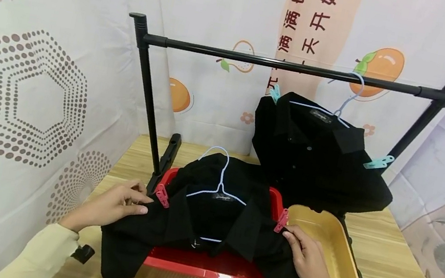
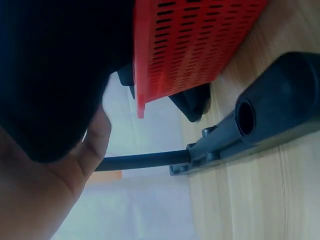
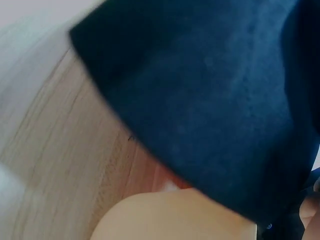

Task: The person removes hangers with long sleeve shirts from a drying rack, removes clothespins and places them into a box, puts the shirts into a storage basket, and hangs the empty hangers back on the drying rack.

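Note:
A black collared shirt (image 1: 152, 231) is spread over the red basket (image 1: 207, 274), with a pale blue hanger (image 1: 222, 178) inside its collar and the hook pointing up. Pink clothespins, one on the left (image 1: 162, 195) and one on the right (image 1: 281, 220), clip its shoulders. My left hand (image 1: 122, 203) pinches the left shoulder just outside its clothespin; cloth hides part of those fingers in the left wrist view. On the other side my right hand (image 1: 310, 261) pinches the right shoulder beside its clothespin. One sleeve (image 3: 200, 110) hangs down large in the right wrist view.
A black rack's rail (image 1: 237, 55) spans behind the basket. From its right part hangs another black shirt (image 1: 317, 160) on a blue hanger (image 1: 353, 95), with teal clothespins (image 1: 379, 162) at its shoulders. Below it sits a yellow tray (image 1: 333, 248). The rack's foot (image 2: 275, 100) rests on the wooden table.

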### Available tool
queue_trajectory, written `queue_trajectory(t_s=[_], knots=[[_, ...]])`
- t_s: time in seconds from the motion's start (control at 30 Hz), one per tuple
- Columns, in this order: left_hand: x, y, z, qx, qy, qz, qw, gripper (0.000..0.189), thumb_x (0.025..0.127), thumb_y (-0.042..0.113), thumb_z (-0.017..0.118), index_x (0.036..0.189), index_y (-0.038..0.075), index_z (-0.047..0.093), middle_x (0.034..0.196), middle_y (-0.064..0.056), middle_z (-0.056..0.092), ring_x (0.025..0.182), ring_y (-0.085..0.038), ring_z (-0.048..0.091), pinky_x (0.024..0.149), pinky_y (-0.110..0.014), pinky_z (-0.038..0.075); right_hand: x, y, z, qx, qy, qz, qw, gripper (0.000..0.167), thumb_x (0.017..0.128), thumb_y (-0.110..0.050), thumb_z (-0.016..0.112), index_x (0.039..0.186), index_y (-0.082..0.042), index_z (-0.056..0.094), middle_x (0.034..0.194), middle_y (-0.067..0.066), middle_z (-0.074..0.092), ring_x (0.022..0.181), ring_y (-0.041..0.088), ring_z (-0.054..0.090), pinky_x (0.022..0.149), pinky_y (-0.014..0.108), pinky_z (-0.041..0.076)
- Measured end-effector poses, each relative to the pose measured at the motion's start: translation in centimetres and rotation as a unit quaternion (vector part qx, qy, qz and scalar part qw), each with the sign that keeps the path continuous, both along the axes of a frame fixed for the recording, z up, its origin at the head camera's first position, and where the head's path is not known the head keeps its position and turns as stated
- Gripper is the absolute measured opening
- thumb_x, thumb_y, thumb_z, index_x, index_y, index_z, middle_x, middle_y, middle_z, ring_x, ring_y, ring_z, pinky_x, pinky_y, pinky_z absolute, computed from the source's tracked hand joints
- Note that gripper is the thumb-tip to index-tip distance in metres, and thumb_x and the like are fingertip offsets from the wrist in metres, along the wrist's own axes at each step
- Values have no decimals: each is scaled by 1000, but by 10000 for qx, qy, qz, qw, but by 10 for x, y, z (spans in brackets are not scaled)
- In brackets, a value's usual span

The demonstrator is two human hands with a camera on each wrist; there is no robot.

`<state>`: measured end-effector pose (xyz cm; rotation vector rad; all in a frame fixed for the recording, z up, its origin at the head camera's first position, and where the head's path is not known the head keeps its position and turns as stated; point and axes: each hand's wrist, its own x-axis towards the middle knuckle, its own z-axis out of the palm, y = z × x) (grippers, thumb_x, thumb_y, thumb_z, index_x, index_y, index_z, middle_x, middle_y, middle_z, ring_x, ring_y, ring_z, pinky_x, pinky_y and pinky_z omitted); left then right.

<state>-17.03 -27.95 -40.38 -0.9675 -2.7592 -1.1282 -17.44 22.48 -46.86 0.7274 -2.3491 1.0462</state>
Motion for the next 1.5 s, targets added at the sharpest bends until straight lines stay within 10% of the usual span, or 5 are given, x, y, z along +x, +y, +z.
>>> queue_trajectory(t_s=[1.5], knots=[[4,-4,-5,350,62,429,9984,22,89,7,78,111,5,81,74,13,52,67,-5,46,62,-27,44,-10,5,60,639,-806,438,9937,30,93,-21,80,122,-20,73,76,-12,51,62,7,47,55,23,41]])
